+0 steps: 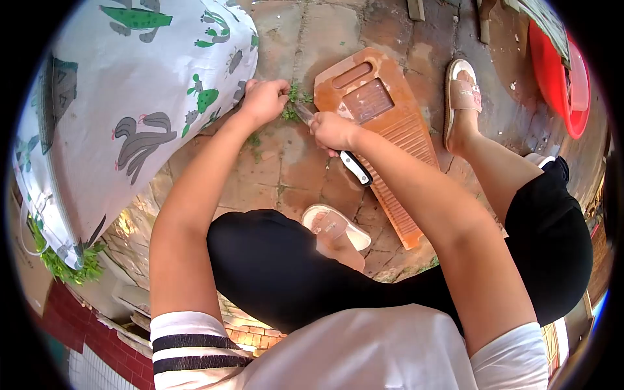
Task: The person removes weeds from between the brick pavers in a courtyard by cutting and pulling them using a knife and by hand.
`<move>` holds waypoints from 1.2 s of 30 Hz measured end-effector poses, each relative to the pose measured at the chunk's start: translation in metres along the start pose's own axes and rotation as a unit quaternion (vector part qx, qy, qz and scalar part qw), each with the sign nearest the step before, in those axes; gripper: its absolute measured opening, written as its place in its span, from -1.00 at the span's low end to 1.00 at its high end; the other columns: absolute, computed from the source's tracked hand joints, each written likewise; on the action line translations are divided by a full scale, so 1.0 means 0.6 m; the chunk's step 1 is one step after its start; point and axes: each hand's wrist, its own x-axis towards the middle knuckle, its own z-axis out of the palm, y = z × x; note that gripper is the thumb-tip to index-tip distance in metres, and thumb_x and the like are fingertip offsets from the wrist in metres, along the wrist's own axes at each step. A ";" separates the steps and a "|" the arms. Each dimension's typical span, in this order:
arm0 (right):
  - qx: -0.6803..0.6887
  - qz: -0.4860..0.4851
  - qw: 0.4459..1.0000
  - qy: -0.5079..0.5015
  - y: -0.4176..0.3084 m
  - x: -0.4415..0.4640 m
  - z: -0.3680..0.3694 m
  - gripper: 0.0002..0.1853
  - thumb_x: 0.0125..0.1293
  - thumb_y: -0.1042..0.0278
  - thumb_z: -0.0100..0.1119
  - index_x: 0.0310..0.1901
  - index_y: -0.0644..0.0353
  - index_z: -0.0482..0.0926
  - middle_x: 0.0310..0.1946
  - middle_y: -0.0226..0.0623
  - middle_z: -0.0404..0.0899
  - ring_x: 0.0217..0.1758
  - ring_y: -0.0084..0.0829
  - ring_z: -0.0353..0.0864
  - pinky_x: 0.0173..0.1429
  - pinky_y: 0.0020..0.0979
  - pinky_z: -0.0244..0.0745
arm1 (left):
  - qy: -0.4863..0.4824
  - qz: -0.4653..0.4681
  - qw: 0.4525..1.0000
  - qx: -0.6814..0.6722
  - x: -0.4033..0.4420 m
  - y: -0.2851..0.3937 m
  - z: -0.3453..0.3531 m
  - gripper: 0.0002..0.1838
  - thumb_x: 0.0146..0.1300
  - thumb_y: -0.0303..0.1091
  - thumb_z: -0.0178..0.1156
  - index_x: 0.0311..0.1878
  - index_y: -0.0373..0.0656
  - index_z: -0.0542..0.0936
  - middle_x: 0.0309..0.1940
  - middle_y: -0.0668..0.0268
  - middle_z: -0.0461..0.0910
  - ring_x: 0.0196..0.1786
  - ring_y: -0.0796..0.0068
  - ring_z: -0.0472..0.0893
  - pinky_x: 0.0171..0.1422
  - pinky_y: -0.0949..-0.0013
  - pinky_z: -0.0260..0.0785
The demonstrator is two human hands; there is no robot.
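My right hand (333, 132) is closed round a knife (355, 169); its black-and-white handle sticks out below my fist and its blade points up and left toward a small green weed (292, 101) growing between the paving bricks. My left hand (265, 101) is at the left side of that weed, fingers bent together; whether leaves are pinched between them is too small to make out. An orange-brown plastic washboard (383, 123) lies on the bricks just right of my right hand, partly under my right forearm.
A white cover with green and grey patterns (130, 97) bulges at the left. A red basin (552, 78) stands at the upper right. My sandalled feet (463, 97) are on the brick paving (260, 175). Green plants (75, 263) show at the lower left.
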 end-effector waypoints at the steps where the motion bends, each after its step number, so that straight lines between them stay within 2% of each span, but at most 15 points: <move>1: 0.010 -0.019 1.000 -0.005 0.024 0.014 0.009 -0.69 0.40 0.25 -0.29 -0.26 0.36 0.36 -0.68 -0.20 0.48 -0.74 -0.35 0.49 -0.59 -0.33 0.46 | 0.005 0.006 1.000 0.001 -0.001 -0.002 0.002 -0.82 0.09 -0.35 0.18 -0.20 -0.09 0.58 -0.34 0.24 0.63 -0.19 0.27 0.58 0.12 0.22 0.12; 4: 0.046 -0.020 0.996 0.072 0.031 0.011 0.052 -0.69 0.40 0.26 -0.26 -0.22 0.38 0.35 -0.62 -0.06 0.51 -0.69 -0.24 0.54 -0.56 -0.27 0.47 | 0.032 0.027 0.999 0.001 -0.007 -0.003 0.006 -0.81 0.08 -0.37 0.18 -0.20 -0.10 0.58 -0.34 0.23 0.62 -0.18 0.26 0.57 0.13 0.21 0.13; 6: 0.091 -0.006 0.988 0.127 0.032 0.014 0.090 -0.69 0.39 0.26 -0.25 -0.19 0.40 0.34 -0.51 0.09 0.53 -0.66 -0.15 0.56 -0.51 -0.21 0.47 | 0.025 0.012 1.000 -0.010 -0.013 0.002 0.006 -0.83 0.07 -0.37 0.16 -0.23 -0.10 0.59 -0.31 0.21 0.62 -0.11 0.24 0.54 0.14 0.20 0.12; 8: 0.083 -0.030 0.973 0.212 0.050 0.068 0.151 -0.70 0.39 0.25 -0.25 -0.21 0.40 0.32 -0.55 0.04 0.51 -0.69 -0.17 0.54 -0.53 -0.22 0.47 | 0.026 0.007 1.000 -0.015 -0.008 -0.001 0.003 -0.84 0.07 -0.37 0.15 -0.25 -0.10 0.59 -0.30 0.20 0.61 -0.09 0.24 0.53 0.14 0.20 0.12; 11: 0.273 0.030 0.955 0.114 -0.010 0.015 0.121 -0.73 0.40 0.24 -0.25 -0.23 0.33 0.30 -0.61 -0.08 0.47 -0.70 -0.25 0.51 -0.57 -0.23 0.44 | 0.023 0.009 1.000 -0.015 -0.008 -0.003 0.006 -0.84 0.08 -0.37 0.16 -0.25 -0.12 0.58 -0.34 0.21 0.62 -0.14 0.23 0.56 0.13 0.21 0.15; 16: 0.406 -0.017 0.913 -0.046 0.038 0.032 0.076 -0.76 0.40 0.22 -0.31 -0.22 0.22 0.30 -0.67 -0.32 0.37 -0.72 -0.45 0.38 -0.66 -0.40 0.32 | 0.007 0.008 1.000 -0.010 -0.001 0.000 0.000 -0.82 0.08 -0.37 0.17 -0.24 -0.18 0.57 -0.38 0.20 0.63 -0.22 0.19 0.59 0.08 0.24 0.23; 17: 0.392 -0.002 0.919 -0.048 0.036 0.023 0.061 -0.75 0.40 0.21 -0.33 -0.22 0.22 0.29 -0.68 -0.35 0.35 -0.74 -0.48 0.34 -0.66 -0.44 0.29 | 0.005 0.002 1.000 -0.013 0.000 0.000 0.000 -0.82 0.09 -0.36 0.17 -0.24 -0.18 0.56 -0.38 0.20 0.63 -0.23 0.19 0.59 0.08 0.24 0.24; 20: 0.289 0.011 0.957 -0.030 0.020 -0.003 0.036 -0.73 0.39 0.22 -0.29 -0.15 0.27 0.28 -0.58 -0.24 0.47 -0.67 -0.43 0.47 -0.63 -0.40 0.39 | -0.003 -0.016 1.000 -0.015 0.003 0.000 0.000 -0.83 0.09 -0.35 0.17 -0.24 -0.18 0.55 -0.37 0.20 0.63 -0.22 0.20 0.60 0.07 0.26 0.27; 23: 0.333 0.006 0.943 -0.008 0.028 -0.033 0.058 -0.72 0.38 0.29 -0.23 -0.02 0.31 0.24 -0.51 -0.19 0.51 -0.62 -0.39 0.54 -0.59 -0.40 0.46 | -0.016 -0.034 0.999 -0.008 0.004 0.006 -0.004 -0.82 0.09 -0.33 0.18 -0.25 -0.18 0.53 -0.35 0.18 0.62 -0.19 0.20 0.59 0.09 0.25 0.26; 24: 0.343 0.028 0.939 -0.002 0.022 -0.053 0.061 -0.66 0.36 0.35 -0.19 0.10 0.31 0.18 -0.49 -0.22 0.51 -0.60 -0.37 0.57 -0.57 -0.41 0.49 | -0.021 -0.039 0.999 -0.010 0.005 0.011 -0.006 -0.82 0.09 -0.32 0.19 -0.25 -0.18 0.53 -0.35 0.17 0.62 -0.18 0.20 0.59 0.11 0.24 0.24; 28: 0.281 0.038 0.958 0.050 0.032 -0.066 0.082 -0.59 0.36 0.29 -0.16 0.17 0.30 0.19 -0.42 -0.23 0.53 -0.60 -0.46 0.51 -0.55 -0.45 0.46 | -0.018 -0.014 0.999 0.028 -0.005 0.031 -0.011 -0.82 0.04 -0.35 0.20 -0.27 -0.16 0.51 -0.35 0.14 0.60 -0.14 0.18 0.56 0.17 0.15 0.18; 31: 0.279 0.030 0.958 0.057 0.053 -0.057 0.099 -0.60 0.36 0.25 -0.16 0.16 0.26 0.24 -0.40 -0.23 0.53 -0.59 -0.50 0.47 -0.52 -0.46 0.44 | -0.028 0.007 0.982 0.185 -0.004 0.037 -0.003 -0.84 0.00 -0.36 0.18 -0.31 -0.16 0.53 -0.35 0.16 0.60 -0.13 0.16 0.55 0.17 0.12 0.14; 35: 0.340 0.059 0.938 0.021 0.044 -0.083 0.092 -0.56 0.34 0.28 -0.18 0.24 0.13 0.23 -0.44 -0.27 0.57 -0.54 -0.49 0.51 -0.45 -0.42 0.47 | -0.026 0.036 0.962 0.269 0.004 0.053 -0.014 -0.83 0.01 -0.31 0.14 -0.35 -0.15 0.60 -0.35 0.15 0.60 -0.13 0.15 0.56 0.14 0.14 0.16; 36: 0.321 0.069 0.944 0.040 0.041 -0.090 0.091 -0.54 0.34 0.28 -0.19 0.26 0.13 0.21 -0.43 -0.25 0.57 -0.50 -0.44 0.53 -0.39 -0.40 0.48 | -0.023 0.052 0.959 0.279 0.007 0.052 -0.016 -0.82 0.03 -0.29 0.13 -0.35 -0.14 0.61 -0.35 0.14 0.61 -0.13 0.15 0.56 0.14 0.15 0.16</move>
